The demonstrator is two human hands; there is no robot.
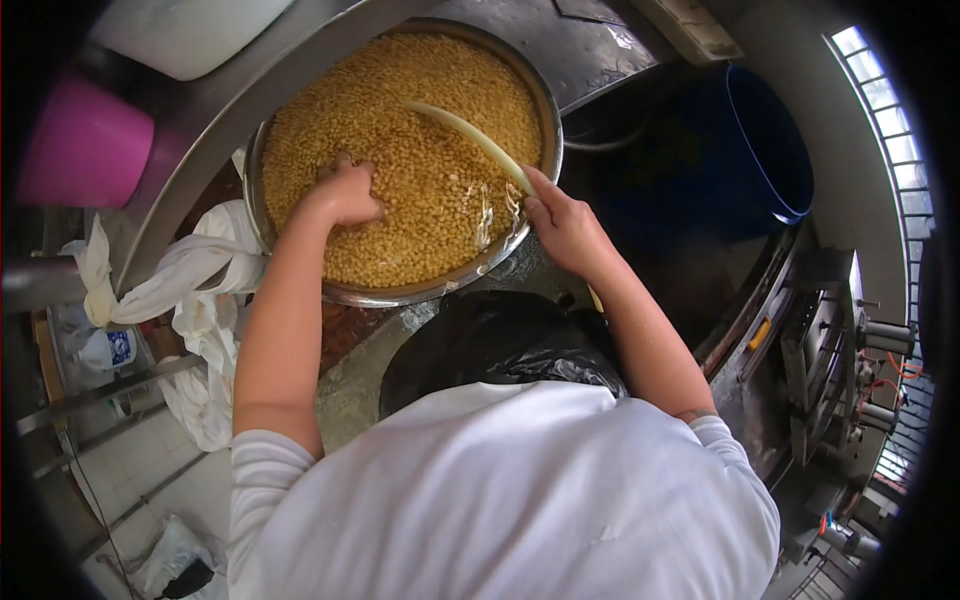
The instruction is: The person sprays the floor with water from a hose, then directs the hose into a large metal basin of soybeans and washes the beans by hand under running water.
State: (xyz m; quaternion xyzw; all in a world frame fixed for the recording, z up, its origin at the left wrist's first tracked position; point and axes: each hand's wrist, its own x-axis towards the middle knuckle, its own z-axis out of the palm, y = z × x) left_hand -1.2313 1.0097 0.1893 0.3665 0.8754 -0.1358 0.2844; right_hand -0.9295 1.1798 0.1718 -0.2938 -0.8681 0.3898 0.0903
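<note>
A wide metal basin (550, 130) is filled with yellow soybeans (420, 190) lying in water. My left hand (350, 192) dips into the beans at the basin's left side; its thumb and fingers are apart, with the fingertips sunk among the beans. Closed around a pale, flexible hose (480, 140) is my right hand (565, 222), at the basin's right rim. The hose's end curves over the beans near the middle. Water ripples and glints on the bean surface close to the right hand.
At right stands a large blue barrel (760, 150). A pink bucket (88, 145) and a white tub (190, 35) are at upper left. Knotted white cloth (185, 262) hangs left of the basin. Metal machinery (830, 350) stands at far right.
</note>
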